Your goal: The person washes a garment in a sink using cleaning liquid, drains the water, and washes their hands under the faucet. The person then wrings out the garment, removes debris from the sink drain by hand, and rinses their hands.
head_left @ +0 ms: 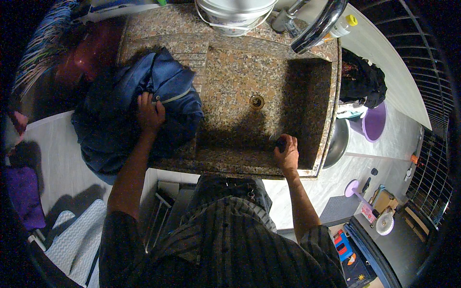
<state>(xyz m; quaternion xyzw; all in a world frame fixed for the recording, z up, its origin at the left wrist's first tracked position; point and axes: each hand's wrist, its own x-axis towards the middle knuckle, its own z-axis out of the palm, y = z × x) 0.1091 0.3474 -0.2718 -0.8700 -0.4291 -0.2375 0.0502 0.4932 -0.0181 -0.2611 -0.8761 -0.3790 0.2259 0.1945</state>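
A bulky dark blue garment is heaped over the ribbed left side of the speckled stone sink and hangs past its left and front edges. A round button and a pale strip show on the cloth. On top of it lies my left hand, its fingers bent together into the fabric beside the button. At the front right of the basin, my right hand is closed around a small dark thing mostly hidden by the fingers. Near the middle of the basin floor sits the round drain.
Behind the basin stand a white lidded bucket, a curved chrome faucet and a yellow-capped bottle. To the right are a dark cloth heap, a purple bucket and a metal basin. A purple cloth is at far left.
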